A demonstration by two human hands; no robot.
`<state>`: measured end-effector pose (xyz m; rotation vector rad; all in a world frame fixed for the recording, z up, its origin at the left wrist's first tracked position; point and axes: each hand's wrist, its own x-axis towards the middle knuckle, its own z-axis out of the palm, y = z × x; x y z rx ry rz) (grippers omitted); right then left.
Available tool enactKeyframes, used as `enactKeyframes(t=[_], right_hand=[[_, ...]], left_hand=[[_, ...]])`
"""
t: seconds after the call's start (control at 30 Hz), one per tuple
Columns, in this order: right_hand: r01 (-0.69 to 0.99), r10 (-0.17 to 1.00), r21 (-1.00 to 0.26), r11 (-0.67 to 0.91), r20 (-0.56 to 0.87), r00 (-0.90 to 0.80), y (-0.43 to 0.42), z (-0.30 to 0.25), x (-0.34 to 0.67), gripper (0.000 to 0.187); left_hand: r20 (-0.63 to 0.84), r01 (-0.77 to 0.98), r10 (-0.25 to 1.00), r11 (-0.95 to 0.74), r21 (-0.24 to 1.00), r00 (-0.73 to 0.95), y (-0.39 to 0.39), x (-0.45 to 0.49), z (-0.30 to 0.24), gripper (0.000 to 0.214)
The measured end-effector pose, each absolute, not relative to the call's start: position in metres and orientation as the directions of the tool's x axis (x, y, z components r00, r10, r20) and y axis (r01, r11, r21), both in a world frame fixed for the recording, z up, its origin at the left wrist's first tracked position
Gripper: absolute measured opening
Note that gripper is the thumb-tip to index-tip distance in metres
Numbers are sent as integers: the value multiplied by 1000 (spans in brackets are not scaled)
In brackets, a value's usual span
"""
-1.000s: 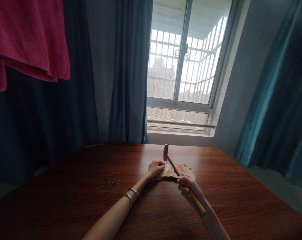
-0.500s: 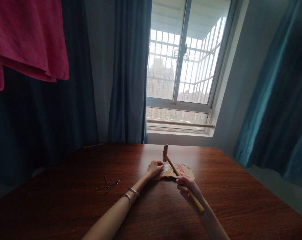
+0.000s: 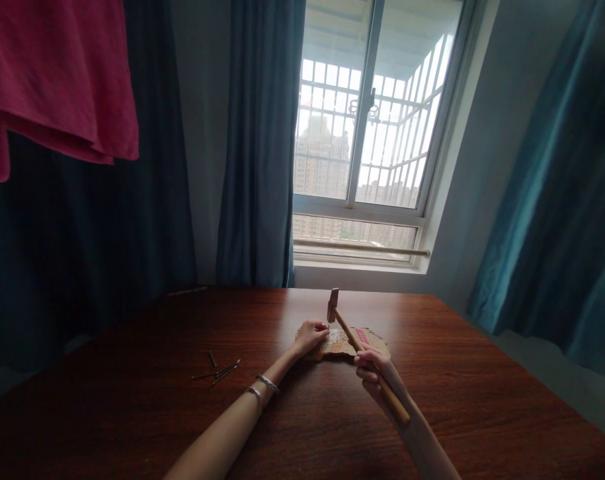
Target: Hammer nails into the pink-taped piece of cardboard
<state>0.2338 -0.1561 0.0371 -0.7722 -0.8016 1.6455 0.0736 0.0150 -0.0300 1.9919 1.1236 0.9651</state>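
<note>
My right hand (image 3: pixel 375 371) is closed round the wooden handle of a small hammer (image 3: pixel 355 347). The hammer's head (image 3: pixel 333 305) hangs just above the fingertips of my left hand (image 3: pixel 311 335). That hand is pinched on something too small to name and rests on a flat patterned wooden piece (image 3: pixel 342 343) lying on the dark wooden table (image 3: pixel 132 400). Two bracelets (image 3: pixel 262 388) sit on my left wrist.
Several loose nails (image 3: pixel 221 371) lie on the table to the left of my left arm. Beyond the table's far edge is a barred window (image 3: pixel 367 133) between blue curtains (image 3: pixel 257 147). A red cloth (image 3: pixel 57 80) hangs at the upper left.
The hammer head dipped slightly toward my left fingertips, then rose again. My left hand and the wooden piece stayed where they were.
</note>
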Motion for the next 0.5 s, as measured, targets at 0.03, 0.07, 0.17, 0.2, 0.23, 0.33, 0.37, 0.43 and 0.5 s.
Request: enactKeyframes(t=[0.03, 0.07, 0.17, 0.2, 0.23, 0.33, 0.37, 0.43, 0.5], right_hand=[[-541, 978, -822, -176, -82, -193, -156, 36, 234, 27], [-544, 977, -821, -176, -79, -197, -156, 36, 234, 26], [-542, 976, -823, -169, -65, -206, -157, 37, 233, 24], [-541, 976, -825, -164, -58, -208, -157, 38, 232, 24], [-538, 976, -827, -160, -51, -212, -158, 39, 232, 24], [-530, 973, -834, -156, -38, -227, -158, 39, 233, 23], [-525, 971, -836, -161, -40, -234, -157, 38, 233, 23], [-522, 971, -837, -166, -47, -233, -155, 35, 235, 23], [-522, 974, -837, -167, -60, -217, -152, 32, 237, 23]], left_hand=[[272, 427, 896, -412, 805, 352, 13, 73, -28, 24], [265, 441, 902, -403, 802, 342, 11, 73, -26, 24], [255, 463, 912, -387, 797, 322, 8, 73, -22, 25], [253, 465, 913, -384, 798, 321, 7, 73, -22, 25], [251, 465, 913, -383, 798, 321, 7, 73, -21, 25], [254, 464, 912, -385, 798, 321, 7, 74, -21, 24], [256, 464, 913, -386, 797, 319, 7, 74, -21, 23], [259, 464, 913, -387, 797, 316, 8, 75, -22, 23], [265, 460, 910, -393, 796, 319, 9, 75, -24, 23]])
